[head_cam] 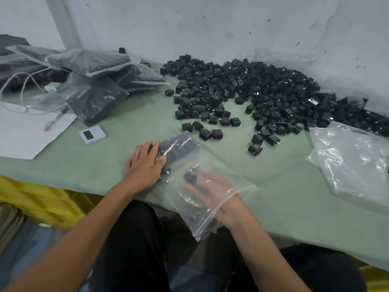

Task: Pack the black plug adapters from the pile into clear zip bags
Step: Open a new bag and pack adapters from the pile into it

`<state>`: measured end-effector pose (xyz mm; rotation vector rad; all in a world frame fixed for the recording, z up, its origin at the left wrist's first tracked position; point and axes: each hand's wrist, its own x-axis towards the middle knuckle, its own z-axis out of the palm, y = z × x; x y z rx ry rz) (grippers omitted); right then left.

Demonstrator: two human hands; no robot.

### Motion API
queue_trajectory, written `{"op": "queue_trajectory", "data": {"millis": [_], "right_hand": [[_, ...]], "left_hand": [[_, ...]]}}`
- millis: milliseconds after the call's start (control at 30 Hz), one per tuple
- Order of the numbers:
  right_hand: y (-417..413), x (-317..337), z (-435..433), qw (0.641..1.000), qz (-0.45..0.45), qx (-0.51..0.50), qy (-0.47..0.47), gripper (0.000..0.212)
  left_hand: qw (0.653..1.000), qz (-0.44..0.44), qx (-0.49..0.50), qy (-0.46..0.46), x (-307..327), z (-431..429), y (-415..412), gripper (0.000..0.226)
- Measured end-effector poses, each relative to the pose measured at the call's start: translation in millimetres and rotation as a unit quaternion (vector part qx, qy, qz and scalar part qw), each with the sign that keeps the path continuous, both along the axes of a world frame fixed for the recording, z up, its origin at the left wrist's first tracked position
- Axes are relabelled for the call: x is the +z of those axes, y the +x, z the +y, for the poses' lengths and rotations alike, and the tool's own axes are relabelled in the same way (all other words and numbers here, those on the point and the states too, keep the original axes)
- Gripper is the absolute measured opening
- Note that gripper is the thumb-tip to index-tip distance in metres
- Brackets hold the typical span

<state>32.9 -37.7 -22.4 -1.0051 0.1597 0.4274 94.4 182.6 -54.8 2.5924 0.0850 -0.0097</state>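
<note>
Nearest were the person's black trousers [134, 239], at the edge of a green-covered surface [126, 121], with a yellow plastic crate [42, 203] below that edge at left. A clear zip bag [212, 216] lay on the near edge with its mouth toward the person and overhanging the edge. The right hand [210, 186] was inside the bag through the mouth and blurred. One black plug adapter [190, 177] sat at its fingertips, but whether it was gripped could not be told. The left hand [145, 165] lay outside the bag, relaxed and flat, pressing on the rows of packed adapters [179, 146] at the bag's far end. Empty clear bags [347, 161] lay at right. To the left, farther back, were a pale blue digital timer [92, 134] and a white paper sheet [27, 131] with a small brush [55, 120] lying across its far edge. Beyond these the pile of loose black plug adapters [263, 89] spread across the surface to the wall [210, 24], with strays scattered along its near side. At far left was a stack of filled bags [101, 81], with a white cable [25, 81] beside it.
</note>
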Motion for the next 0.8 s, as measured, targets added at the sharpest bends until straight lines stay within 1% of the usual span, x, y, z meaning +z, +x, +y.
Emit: {"op": "queue_trajectory", "data": {"millis": [33,100,200,233,300,333,433,467,533,567,600,667,700,733,800], "right_hand": [[10.6,-2.9,4.9,1.000,0.001,-0.012,-0.018,0.027],[27.4,-7.5,16.2,0.995,-0.017,-0.033,-0.096,0.035],[35.0,-11.9,33.3,0.974,-0.086,-0.005,-0.212,0.031],[36.4,-14.0,36.9,0.958,-0.119,-0.001,-0.262,0.030],[37.2,-15.3,42.2,0.911,-0.179,0.001,-0.371,0.034],[37.2,-15.3,43.8,0.895,-0.193,0.004,-0.403,0.036],[34.8,-13.2,46.3,0.881,-0.216,0.013,-0.420,0.035],[35.1,-12.0,45.4,0.865,-0.245,0.013,-0.438,0.035],[35.7,-10.7,42.7,0.819,-0.322,0.008,-0.476,0.035],[35.7,-10.5,42.3,0.804,-0.349,0.003,-0.481,0.033],[35.1,-11.1,42.1,0.808,-0.355,0.000,-0.469,0.029],[31.6,-15.5,41.8,0.840,-0.340,-0.006,-0.422,0.018],[29.2,-17.8,41.9,0.854,-0.337,-0.006,-0.396,0.016],[27.8,-20.4,41.2,0.861,-0.341,-0.005,-0.378,0.018],[29.7,-25.3,39.1,0.858,-0.349,0.007,-0.376,0.022]], "left_hand": [[1.000,0.000,-0.003,0.000,0.0,-0.1,-0.5,0.060],[1.000,0.000,-0.007,-0.003,-0.4,0.3,-1.9,0.060],[1.000,-0.002,-0.008,-0.004,-0.9,1.3,-2.2,0.060],[1.000,-0.001,-0.007,-0.004,-0.8,1.2,-1.8,0.060],[1.000,0.000,-0.006,-0.001,-0.6,0.6,-2.1,0.060],[1.000,0.001,-0.006,0.000,-0.5,0.2,-2.2,0.060],[1.000,0.006,-0.009,0.001,0.6,-0.1,-2.9,0.060],[1.000,0.006,-0.008,-0.001,1.3,-0.3,-3.1,0.059],[1.000,0.005,-0.007,-0.008,3.3,-1.3,-4.9,0.059],[1.000,0.005,-0.008,-0.013,4.1,-1.6,-6.4,0.059],[1.000,0.007,-0.009,-0.021,5.3,-1.5,-7.9,0.059],[0.999,0.023,-0.014,-0.044,9.6,-0.3,-9.0,0.058],[0.998,0.037,-0.019,-0.052,13.5,0.9,-7.7,0.056],[0.997,0.052,-0.027,-0.059,18.3,3.0,-5.5,0.054],[0.992,0.064,-0.053,-0.095,28.4,12.7,-3.4,0.054]]}}
